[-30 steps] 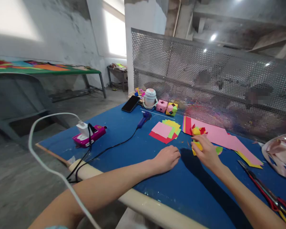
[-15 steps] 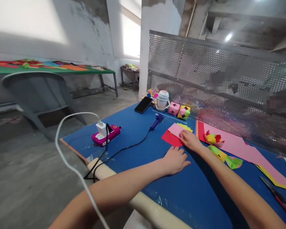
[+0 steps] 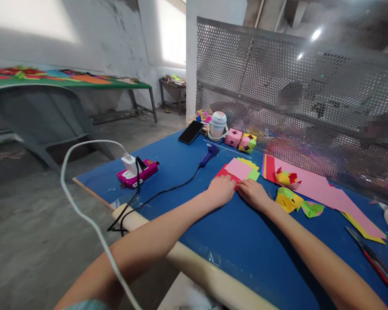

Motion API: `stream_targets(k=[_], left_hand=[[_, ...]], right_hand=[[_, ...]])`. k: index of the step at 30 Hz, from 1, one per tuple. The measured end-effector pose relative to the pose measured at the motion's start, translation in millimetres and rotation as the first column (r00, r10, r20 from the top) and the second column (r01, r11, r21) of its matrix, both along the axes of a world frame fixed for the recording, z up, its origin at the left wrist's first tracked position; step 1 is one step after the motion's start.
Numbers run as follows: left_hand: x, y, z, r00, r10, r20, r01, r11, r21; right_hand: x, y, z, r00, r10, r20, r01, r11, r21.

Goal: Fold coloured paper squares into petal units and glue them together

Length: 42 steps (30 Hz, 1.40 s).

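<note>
On the blue table, my left hand (image 3: 221,190) has its fingers curled over the near edge of a red paper sheet (image 3: 223,172). Close beside it, my right hand (image 3: 252,193) pinches the same near edge, though its fingertips are partly hidden. A pink paper square (image 3: 237,168) lies over the red sheet, with green paper (image 3: 254,174) and yellow paper (image 3: 249,162) showing at its far and right sides. Folded yellow and green paper pieces (image 3: 287,200) lie right of my right hand, below a folded paper flower (image 3: 287,178).
Left stands a magenta power strip (image 3: 139,173) with a white cable. A blue glue gun (image 3: 208,156) trails a black cord. Farther back are a phone (image 3: 190,131), a white jug (image 3: 217,126) and paper balls (image 3: 240,141). Scissors (image 3: 371,256) and pink sheets (image 3: 313,184) lie right.
My right hand has come off the pink square and moved nearer, to the red sheet's edge. My left hand has moved up-left from bare table onto that edge. The camera view has shifted slightly.
</note>
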<state>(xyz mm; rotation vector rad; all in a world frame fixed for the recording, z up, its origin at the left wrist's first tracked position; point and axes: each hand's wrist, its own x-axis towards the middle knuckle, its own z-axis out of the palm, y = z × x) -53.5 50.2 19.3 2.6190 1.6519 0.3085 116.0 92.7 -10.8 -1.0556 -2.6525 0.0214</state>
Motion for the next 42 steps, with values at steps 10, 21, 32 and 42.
stream_targets(k=[10,21,32,42], left_hand=[[-13,16,-7.3,0.998,0.057,0.005,-0.057,0.997,-0.047],[-10,22,-5.4,0.936,0.094,0.339,-0.061,0.992,-0.108],[19,-11,1.0,0.345,0.419,0.84,0.43,0.725,-0.538],[13,7,-24.2,0.562,0.275,0.78,0.241,0.848,-0.472]], right_hand=[[6,14,7.6,0.814,-0.278,-0.509,0.195,0.958,-0.212],[31,-24,42.8,0.337,-0.603,-0.723,0.028,0.774,-0.633],[46,-62,32.2,0.388,-0.709,-0.589,-0.02,0.633,-0.774],[55,-66,7.6,0.586,-0.577,-0.569,0.186,0.779,-0.598]])
